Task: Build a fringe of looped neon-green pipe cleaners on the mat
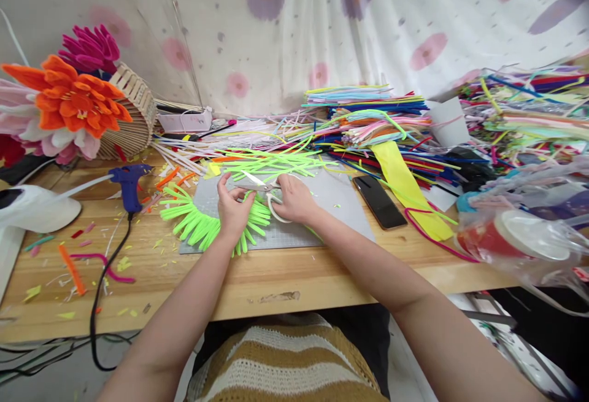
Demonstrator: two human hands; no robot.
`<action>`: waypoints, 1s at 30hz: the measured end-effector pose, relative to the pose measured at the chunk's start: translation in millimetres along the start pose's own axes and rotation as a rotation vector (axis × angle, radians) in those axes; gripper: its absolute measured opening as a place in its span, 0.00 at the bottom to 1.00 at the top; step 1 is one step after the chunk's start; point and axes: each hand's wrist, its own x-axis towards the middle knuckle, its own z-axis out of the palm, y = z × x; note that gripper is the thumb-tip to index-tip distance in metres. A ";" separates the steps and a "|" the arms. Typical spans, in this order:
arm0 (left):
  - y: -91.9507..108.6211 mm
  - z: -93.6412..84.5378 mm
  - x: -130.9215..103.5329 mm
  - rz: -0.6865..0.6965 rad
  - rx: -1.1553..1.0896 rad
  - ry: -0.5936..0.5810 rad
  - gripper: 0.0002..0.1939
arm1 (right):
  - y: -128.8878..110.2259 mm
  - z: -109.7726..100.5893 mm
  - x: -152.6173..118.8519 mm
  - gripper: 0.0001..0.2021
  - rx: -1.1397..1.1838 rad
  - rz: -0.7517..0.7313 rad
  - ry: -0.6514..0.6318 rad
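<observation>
White-handled scissors [258, 186] lie across the space between my hands, blades apart and pointing left over the grey mat [340, 205]. My right hand [294, 198] is closed around their handles. With my left hand [234, 204] I pinch the right part of a curved fringe of bright green pipe-cleaner pieces [196, 224], close below the blades. The fringe spreads left past the mat's edge onto the wood. Behind my hands is a loose pile of green pipe cleaners [276, 161]. My fingers hide part of the fringe.
A blue glue gun [129, 186] with a black cord stands left, near fluffy flowers [83, 104] and scraps. To the right are a phone [380, 201], a yellow strip [409, 187] and a bagged red cup [501, 236]. Bundled pipe cleaners [368, 113] line the back of the table [184, 294].
</observation>
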 end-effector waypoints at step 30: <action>-9.1 0.5 5.6 -0.092 -0.196 0.002 0.35 | -16.0 -0.3 -3.6 0.19 -0.059 0.064 -0.119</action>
